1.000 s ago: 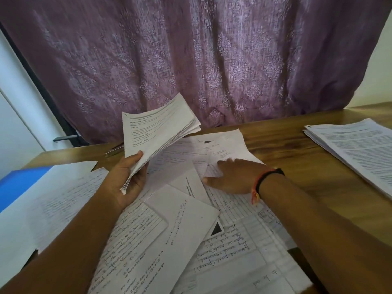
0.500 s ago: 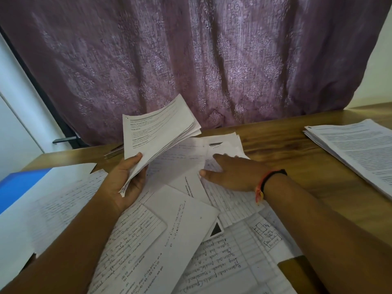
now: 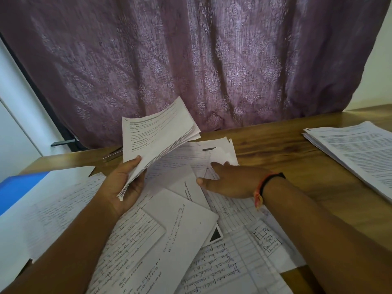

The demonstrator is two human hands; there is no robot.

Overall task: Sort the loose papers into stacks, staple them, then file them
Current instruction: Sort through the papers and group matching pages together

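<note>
gathering like pages looks to be the step in hand. the left hand [image 3: 125, 187] grips a fanned bundle of printed white sheets [image 3: 157, 134] by its near corner, thumb on top, raised above the brown wooden table [image 3: 286, 158]. the right hand [image 3: 231, 181] lies flat on the scattered loose white papers [image 3: 184, 230], fingers stretched, tips touching a small curled white sheet [image 3: 220, 153] at the far edge; no pinch shows. to do it well: slide that one sheet free of its neighbours, lift it by an edge, then square it onto the bundle. a tidy stack of printed pages [image 3: 356, 151] lies well apart at the right, a flat blue folder [image 3: 19, 187] at the left.
</note>
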